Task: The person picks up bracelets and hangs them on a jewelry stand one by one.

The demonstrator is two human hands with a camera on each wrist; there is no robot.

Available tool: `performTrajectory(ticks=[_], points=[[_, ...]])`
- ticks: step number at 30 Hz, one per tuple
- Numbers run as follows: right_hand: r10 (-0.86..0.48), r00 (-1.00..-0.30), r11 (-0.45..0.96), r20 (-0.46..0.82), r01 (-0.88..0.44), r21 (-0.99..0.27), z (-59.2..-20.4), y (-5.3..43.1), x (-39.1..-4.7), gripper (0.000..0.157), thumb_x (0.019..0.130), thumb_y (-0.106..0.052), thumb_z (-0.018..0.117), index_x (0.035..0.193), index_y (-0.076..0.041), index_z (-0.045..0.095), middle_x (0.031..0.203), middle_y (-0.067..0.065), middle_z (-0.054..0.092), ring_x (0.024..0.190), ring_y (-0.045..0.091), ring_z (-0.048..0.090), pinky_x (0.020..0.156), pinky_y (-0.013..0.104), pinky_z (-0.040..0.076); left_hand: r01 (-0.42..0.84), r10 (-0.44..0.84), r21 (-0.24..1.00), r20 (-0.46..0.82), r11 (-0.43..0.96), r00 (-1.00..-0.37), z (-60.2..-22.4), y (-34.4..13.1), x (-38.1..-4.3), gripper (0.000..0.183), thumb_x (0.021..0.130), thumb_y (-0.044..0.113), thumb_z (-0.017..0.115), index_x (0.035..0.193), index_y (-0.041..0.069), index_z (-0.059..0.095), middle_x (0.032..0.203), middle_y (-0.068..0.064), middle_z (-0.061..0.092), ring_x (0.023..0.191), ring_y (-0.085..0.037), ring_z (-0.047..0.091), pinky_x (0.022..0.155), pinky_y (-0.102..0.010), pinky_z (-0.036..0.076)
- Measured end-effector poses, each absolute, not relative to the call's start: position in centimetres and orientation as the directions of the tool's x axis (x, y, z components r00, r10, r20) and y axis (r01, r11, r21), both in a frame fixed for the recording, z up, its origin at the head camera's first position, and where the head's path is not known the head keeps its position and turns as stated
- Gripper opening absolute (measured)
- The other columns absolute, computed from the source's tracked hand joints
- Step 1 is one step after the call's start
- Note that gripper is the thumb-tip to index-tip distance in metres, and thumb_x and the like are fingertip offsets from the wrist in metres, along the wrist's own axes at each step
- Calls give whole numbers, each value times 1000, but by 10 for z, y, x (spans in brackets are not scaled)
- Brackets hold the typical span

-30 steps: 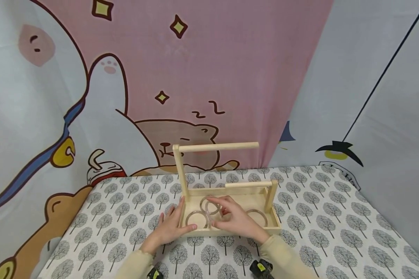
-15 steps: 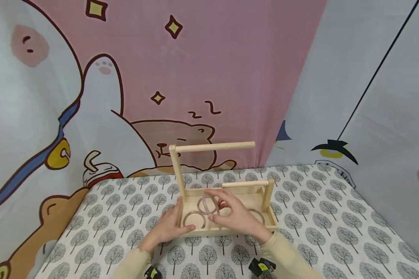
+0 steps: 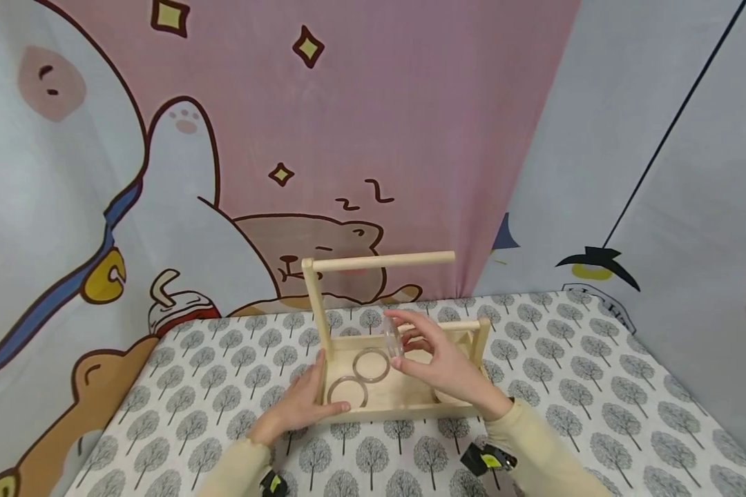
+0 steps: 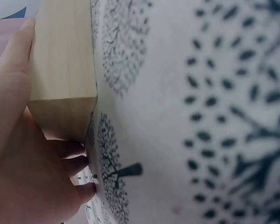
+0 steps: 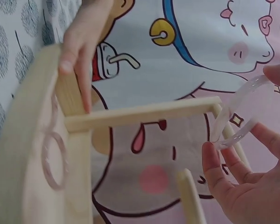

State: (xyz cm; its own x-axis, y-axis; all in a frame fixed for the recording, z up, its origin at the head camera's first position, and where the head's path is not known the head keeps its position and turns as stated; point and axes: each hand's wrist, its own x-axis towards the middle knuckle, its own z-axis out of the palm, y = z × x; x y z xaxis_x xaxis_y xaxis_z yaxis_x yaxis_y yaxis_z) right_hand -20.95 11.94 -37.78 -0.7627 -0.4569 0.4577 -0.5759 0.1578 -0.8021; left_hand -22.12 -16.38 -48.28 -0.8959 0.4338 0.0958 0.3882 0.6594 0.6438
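A pale wooden bracelet stand (image 3: pixel 404 413) has a shallow tray, a tall post with a long bar (image 3: pixel 385 261) and a shorter post with a low bar (image 3: pixel 456 326). My right hand (image 3: pixel 438 362) pinches a clear bangle (image 3: pixel 392 337) between thumb and fingers, near the low bar's left end; the right wrist view shows this bangle (image 5: pixel 235 140) at the fingertips. My left hand (image 3: pixel 304 400) grips the tray's left front corner, thumb over the front wall. Two bangles lie flat at the tray's left: one further back (image 3: pixel 371 349), one nearer (image 3: pixel 348 377). Another, at the right, is mostly hidden by my right hand.
A white cloth with grey trees (image 3: pixel 236 386) covers the table. Behind it hangs a curtain (image 3: pixel 447 138) with cartoon animals. The long bar reaches rightward above the tray, its right end free; the low bar's left end is free too.
My right hand has lifted one bangle out of the tray, up and to the right towards the low bar. My left hand stays at the tray's corner.
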Motion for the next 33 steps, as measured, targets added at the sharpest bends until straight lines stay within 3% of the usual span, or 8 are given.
performTrajectory(ticks=[7, 14, 23, 33], points=[[-392, -800, 149, 455, -543, -827, -359, 145, -218, 68, 83, 3, 71, 143, -7, 42, 129, 20, 47, 100, 34, 57, 92, 43, 50, 398, 435, 633, 105, 665, -894, -483, -162, -224, 111, 84, 47, 71, 149, -12, 2, 147, -33, 26, 132, -46, 33, 106, -68, 16], [-331, -827, 210, 454, -534, -819, -346, 167, -228, 66, 85, 4, 69, 143, -6, 40, 124, 19, 49, 100, 31, 56, 89, 32, 52, 392, 415, 623, 116, 677, -902, -485, -163, -223, 111, 83, 49, 71, 148, -13, 7, 148, -35, 24, 133, -49, 31, 105, -70, 15], [-315, -852, 312, 418, -509, -802, -338, 185, -240, 66, 89, -4, 69, 146, -13, 37, 131, 18, 47, 106, 33, 58, 92, 46, 48, 353, 397, 628, 76, 693, -914, -486, -163, -222, 112, 83, 49, 72, 149, -11, 3, 147, -34, 27, 131, -48, 34, 106, -67, 19], [-267, -877, 375, 399, -476, -795, -331, 201, -257, 67, 92, -13, 68, 149, -18, 34, 135, 16, 45, 109, 32, 58, 93, 46, 47, 355, 409, 618, 58, 702, -911, -482, -163, -221, 111, 84, 50, 69, 148, -14, 4, 148, -35, 24, 134, -48, 29, 107, -66, 15]])
